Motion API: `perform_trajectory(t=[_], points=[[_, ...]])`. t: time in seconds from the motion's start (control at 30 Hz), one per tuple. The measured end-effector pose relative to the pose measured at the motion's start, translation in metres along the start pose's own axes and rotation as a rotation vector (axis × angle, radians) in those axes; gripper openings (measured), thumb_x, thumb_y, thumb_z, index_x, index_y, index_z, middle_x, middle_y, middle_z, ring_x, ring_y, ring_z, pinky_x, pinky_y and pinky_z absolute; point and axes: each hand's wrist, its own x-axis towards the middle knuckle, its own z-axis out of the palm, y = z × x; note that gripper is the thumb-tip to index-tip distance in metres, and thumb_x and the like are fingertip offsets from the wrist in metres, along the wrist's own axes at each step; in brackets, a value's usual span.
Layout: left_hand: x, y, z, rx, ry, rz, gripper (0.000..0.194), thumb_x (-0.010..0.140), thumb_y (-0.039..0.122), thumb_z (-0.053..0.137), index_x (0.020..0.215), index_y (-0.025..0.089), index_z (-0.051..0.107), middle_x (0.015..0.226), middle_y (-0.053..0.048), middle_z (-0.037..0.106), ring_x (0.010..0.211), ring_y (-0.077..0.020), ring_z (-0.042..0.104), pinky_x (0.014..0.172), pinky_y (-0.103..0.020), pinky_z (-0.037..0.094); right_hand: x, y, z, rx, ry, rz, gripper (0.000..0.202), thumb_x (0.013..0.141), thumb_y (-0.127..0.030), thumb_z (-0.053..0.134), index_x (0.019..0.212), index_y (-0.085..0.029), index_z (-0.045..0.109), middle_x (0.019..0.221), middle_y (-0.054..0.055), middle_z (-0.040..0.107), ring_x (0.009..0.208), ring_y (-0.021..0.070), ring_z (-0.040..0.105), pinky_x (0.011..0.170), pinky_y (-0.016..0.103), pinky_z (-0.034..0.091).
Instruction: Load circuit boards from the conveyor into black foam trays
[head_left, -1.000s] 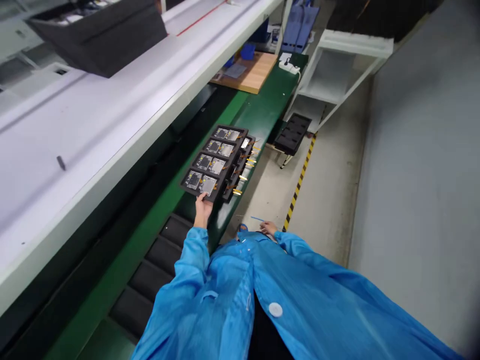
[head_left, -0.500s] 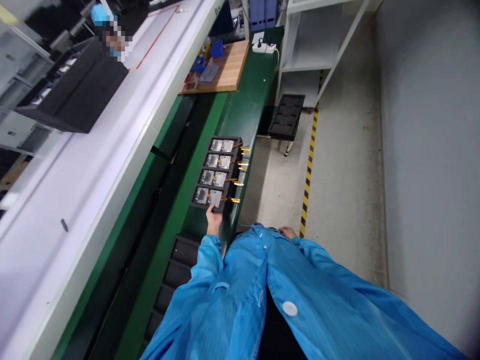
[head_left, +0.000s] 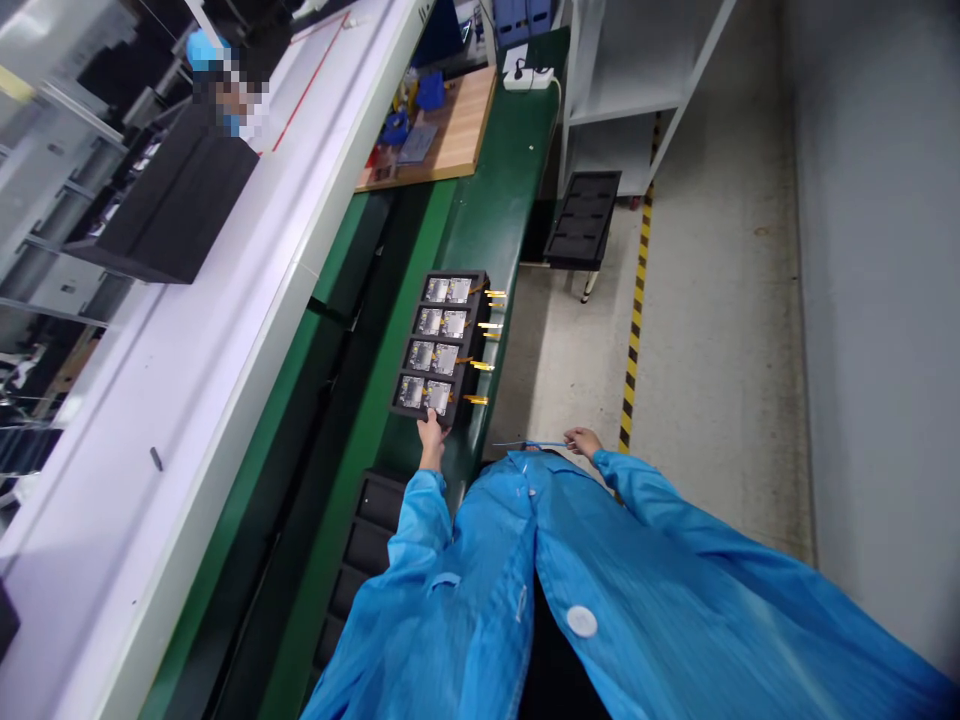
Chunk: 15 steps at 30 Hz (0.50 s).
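A black tray with four compartments lies on the green bench. Each compartment holds a pair of silvery circuit boards, and orange flex strips stick out past its right side. My left hand grips the tray's near edge, thumb on top beside the nearest boards. Out over the floor, to the right of the bench, my right hand is closed on a thin blue stick-like tool, which points left in front of my blue coat.
A second black tray lies nearer me at the bench. Another black tray rests on a stand by the metal rack. A wooden board with blue items is farther back. A white shelf runs along the left; a person sits beyond it.
My right hand has moved slightly right and up from my coat, and the thin blue tool now shows clearly. My left hand stays at the tray's near edge. The view has shifted a little.
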Motion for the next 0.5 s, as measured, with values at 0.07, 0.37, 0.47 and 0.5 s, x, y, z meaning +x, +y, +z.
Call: perform_trajectory(t=[0.07, 0.37, 0.47, 0.5], points=[[-0.002, -0.001, 0.0, -0.001, -0.006, 0.014, 0.018, 0.102, 0.029, 0.068, 0.115, 0.02, 0.058, 0.118, -0.012, 0.068, 0.103, -0.0205, 0.073, 0.077, -0.03, 0.065, -0.001, 0.001, 0.003, -0.007, -0.008, 0.005, 0.013, 0.08, -0.018, 0.071, 0.07, -0.019, 0.062, 0.063, 0.002, 0.067, 0.056, 0.0127, 0.059, 0.058, 0.023, 0.046], [-0.003, -0.004, -0.001, -0.002, -0.079, 0.045, 0.029, 0.102, 0.031, 0.072, 0.126, 0.019, 0.062, 0.12, -0.015, 0.069, 0.106, -0.0256, 0.073, 0.087, -0.042, 0.065, -0.015, 0.025, 0.009, -0.044, -0.015, 0.076, 0.016, 0.08, -0.014, 0.068, 0.066, -0.019, 0.061, 0.058, -0.002, 0.063, 0.052, 0.0116, 0.054, 0.054, 0.022, 0.041], [0.001, -0.007, -0.001, 0.007, -0.104, 0.054, 0.035, 0.101, 0.033, 0.072, 0.131, 0.018, 0.062, 0.119, -0.015, 0.067, 0.101, -0.0262, 0.072, 0.088, -0.045, 0.066, -0.021, 0.033, 0.006, -0.052, -0.008, 0.093, 0.016, 0.081, -0.012, 0.064, 0.067, -0.019, 0.061, 0.061, -0.001, 0.064, 0.052, 0.0114, 0.054, 0.054, 0.022, 0.042], [0.003, -0.008, -0.001, 0.01, -0.114, 0.06, 0.037, 0.102, 0.032, 0.071, 0.133, 0.017, 0.06, 0.119, -0.015, 0.067, 0.099, -0.0255, 0.072, 0.088, -0.046, 0.065, -0.023, 0.034, 0.005, -0.062, -0.007, 0.096, 0.016, 0.081, -0.012, 0.063, 0.067, -0.019, 0.061, 0.062, -0.001, 0.065, 0.053, 0.0115, 0.055, 0.055, 0.022, 0.043]])
